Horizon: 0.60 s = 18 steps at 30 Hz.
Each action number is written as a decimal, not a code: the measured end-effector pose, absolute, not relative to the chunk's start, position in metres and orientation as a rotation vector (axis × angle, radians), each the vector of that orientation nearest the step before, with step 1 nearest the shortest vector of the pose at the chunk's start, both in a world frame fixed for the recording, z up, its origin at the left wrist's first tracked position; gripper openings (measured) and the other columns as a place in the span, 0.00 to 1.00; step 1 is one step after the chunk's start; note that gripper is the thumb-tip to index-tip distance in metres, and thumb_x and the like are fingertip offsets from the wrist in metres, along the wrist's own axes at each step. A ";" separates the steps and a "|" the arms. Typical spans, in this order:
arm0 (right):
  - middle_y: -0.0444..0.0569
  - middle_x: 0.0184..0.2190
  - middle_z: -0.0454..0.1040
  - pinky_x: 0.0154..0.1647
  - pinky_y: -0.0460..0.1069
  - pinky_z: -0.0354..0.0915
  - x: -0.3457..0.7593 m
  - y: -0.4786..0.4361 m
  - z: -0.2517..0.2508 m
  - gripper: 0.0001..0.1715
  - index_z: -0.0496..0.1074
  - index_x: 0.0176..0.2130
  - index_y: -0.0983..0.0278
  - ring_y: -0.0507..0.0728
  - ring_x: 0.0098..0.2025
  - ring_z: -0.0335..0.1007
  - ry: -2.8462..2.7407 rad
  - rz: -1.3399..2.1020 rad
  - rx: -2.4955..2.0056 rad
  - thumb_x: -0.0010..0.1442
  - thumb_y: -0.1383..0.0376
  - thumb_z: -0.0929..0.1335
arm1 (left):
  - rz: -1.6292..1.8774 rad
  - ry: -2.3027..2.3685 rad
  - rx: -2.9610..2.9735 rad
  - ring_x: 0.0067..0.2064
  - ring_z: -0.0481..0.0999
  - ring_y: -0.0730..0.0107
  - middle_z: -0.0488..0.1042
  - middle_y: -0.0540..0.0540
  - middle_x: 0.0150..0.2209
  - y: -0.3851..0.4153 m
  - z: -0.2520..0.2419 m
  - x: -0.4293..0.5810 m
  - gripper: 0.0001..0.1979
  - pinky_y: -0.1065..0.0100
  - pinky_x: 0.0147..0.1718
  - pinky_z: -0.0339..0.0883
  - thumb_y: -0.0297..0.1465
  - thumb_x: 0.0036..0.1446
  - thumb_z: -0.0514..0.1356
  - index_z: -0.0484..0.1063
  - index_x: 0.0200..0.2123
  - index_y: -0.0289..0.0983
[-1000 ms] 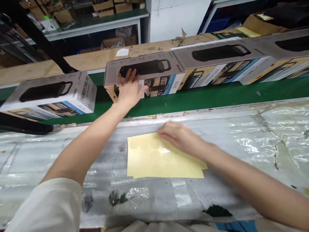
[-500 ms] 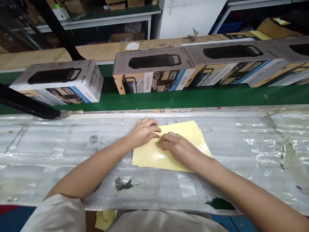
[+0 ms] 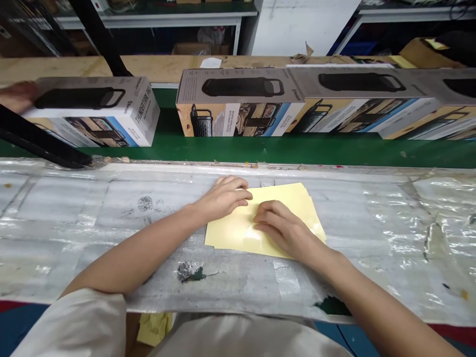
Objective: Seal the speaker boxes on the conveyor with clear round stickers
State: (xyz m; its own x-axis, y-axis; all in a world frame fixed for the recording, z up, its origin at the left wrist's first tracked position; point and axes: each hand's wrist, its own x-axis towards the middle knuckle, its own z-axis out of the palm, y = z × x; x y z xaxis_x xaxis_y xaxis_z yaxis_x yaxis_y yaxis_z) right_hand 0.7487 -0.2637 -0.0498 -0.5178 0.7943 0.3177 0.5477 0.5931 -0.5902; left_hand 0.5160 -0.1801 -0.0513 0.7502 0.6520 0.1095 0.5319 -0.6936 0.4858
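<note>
From my remote post, a plastic-covered work surface (image 3: 238, 287) spans the view; behind it runs a green strip (image 3: 238, 150) bearing a row of printed boxes (image 3: 241, 85); to their left a separate box (image 3: 143, 130) stands across a gap; yellow sheets (image 3: 238, 235) lie overlapping, slightly askew, on the plastic before the row; the left hand (image 3: 226, 198) bends its fingers at their upper left edge, while the right hand (image 3: 282, 225) gathers its fingertips over the top sheet; whether either grasps anything I cannot tell; another person's hand (image 3: 17, 95), blurred, is at the separate box's far end. I judge the handling of the sheets to be under way, not finished: the boxes are set out; what remains on the sheets I cannot read. The sheets lie inside the front edge; plastic extends either side, leaving, I judge, sideways room; the row bounds forward reach.
</note>
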 end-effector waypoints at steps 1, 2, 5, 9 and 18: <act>0.51 0.41 0.73 0.43 0.56 0.73 0.749 -0.268 -0.045 0.08 0.75 0.41 0.57 0.60 0.44 0.74 -2.142 0.586 -1.096 0.69 0.70 0.67 | 0.374 0.888 2.550 0.59 0.70 0.56 0.75 0.44 0.55 -0.181 -0.052 0.516 0.12 0.55 0.59 0.60 0.28 0.70 0.58 0.81 0.49 0.44; 0.50 0.39 0.73 0.42 0.56 0.73 0.749 -0.274 -0.041 0.07 0.74 0.40 0.57 0.60 0.42 0.74 -2.001 0.568 -1.151 0.69 0.69 0.68 | 0.366 0.875 2.582 0.60 0.69 0.56 0.74 0.44 0.56 -0.181 -0.053 0.516 0.14 0.55 0.59 0.60 0.26 0.70 0.56 0.81 0.50 0.45; 0.49 0.36 0.70 0.38 0.58 0.72 0.745 -0.293 -0.032 0.10 0.73 0.47 0.53 0.61 0.38 0.72 -1.643 0.468 -1.286 0.69 0.69 0.68 | 0.360 0.833 2.645 0.63 0.68 0.57 0.74 0.45 0.59 -0.183 -0.056 0.515 0.24 0.55 0.60 0.59 0.18 0.68 0.52 0.81 0.50 0.49; 0.51 0.43 0.74 0.42 0.59 0.75 0.730 -0.308 -0.040 0.38 0.56 0.70 0.47 0.61 0.43 0.73 -1.997 0.531 -1.103 0.69 0.74 0.65 | 0.404 0.809 2.601 0.62 0.70 0.58 0.74 0.47 0.59 -0.183 -0.057 0.515 0.26 0.56 0.60 0.59 0.16 0.65 0.53 0.82 0.47 0.51; 0.55 0.44 0.79 0.44 0.59 0.77 0.718 -0.308 -0.056 0.45 0.42 0.76 0.55 0.63 0.46 0.76 -2.364 0.405 -1.093 0.68 0.79 0.58 | 0.400 0.732 2.634 0.65 0.67 0.54 0.72 0.41 0.61 -0.183 -0.053 0.510 0.17 0.52 0.63 0.58 0.23 0.67 0.59 0.81 0.51 0.46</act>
